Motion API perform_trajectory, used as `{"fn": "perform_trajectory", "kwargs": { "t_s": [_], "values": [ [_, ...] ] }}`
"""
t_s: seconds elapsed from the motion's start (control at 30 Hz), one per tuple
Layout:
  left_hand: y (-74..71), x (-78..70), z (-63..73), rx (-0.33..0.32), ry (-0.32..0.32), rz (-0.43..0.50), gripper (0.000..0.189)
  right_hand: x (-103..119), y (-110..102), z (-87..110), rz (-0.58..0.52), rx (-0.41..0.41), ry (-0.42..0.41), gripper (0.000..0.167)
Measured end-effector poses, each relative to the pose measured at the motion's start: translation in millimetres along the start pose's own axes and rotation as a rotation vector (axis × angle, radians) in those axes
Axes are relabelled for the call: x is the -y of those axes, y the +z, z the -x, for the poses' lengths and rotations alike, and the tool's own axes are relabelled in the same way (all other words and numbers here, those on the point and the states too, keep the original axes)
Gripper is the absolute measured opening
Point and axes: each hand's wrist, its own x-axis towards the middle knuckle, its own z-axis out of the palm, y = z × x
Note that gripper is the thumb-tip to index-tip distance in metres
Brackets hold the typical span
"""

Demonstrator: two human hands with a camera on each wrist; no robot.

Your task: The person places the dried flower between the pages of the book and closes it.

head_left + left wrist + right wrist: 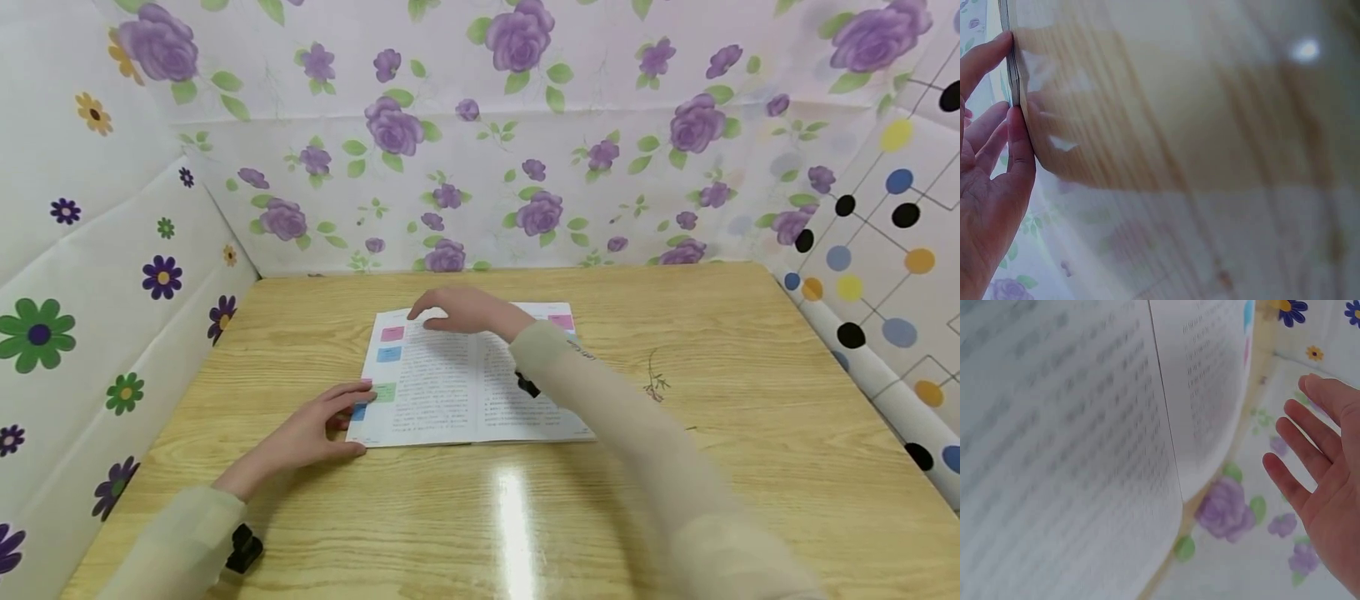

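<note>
An open book with printed pages and coloured blocks along its margins lies flat on the wooden table. At its left edge is my left hand: the index finger lies over the page margin and the thumb touches the lower left corner. The left wrist view has the book's thin edge against those fingertips. Above the top of the left page hovers my right hand, fingers loosely bent and nothing in them. In the right wrist view its fingers are spread apart, clear of the pages.
The light wooden table carries a small dark sprig-like mark to the right of the book. Purple-flowered cloth hangs behind, a flower-print sheet stands at the left, and a dotted one at the right.
</note>
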Motion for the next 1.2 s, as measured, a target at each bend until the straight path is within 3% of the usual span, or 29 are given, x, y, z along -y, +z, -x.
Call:
{"fn": "perform_trajectory", "kwargs": {
  "t_s": [0.37, 0.67, 0.83, 1.2],
  "values": [
    [1.1, 1.7, -0.9, 0.007, -0.014, -0.004, 0.072, -49, -25, 59.2, -0.015, -0.144, 0.013, 0.032],
    [2.4, 2.4, -2.4, -0.002, -0.028, -0.012, 0.072, -82, -37, 118.8, -0.05, -0.253, 0.048, 0.03],
    [2.3, 2.5, -2.1, -0.006, -0.035, -0.008, 0.073, -97, -36, 150.5, -0.088, -0.283, 0.097, 0.031],
    [4.1, 3.6, -4.3, -0.003, -0.041, -0.03, 0.074, -120, -17, 204.5, -0.021, -0.368, 0.135, 0.031]
  ]
}}
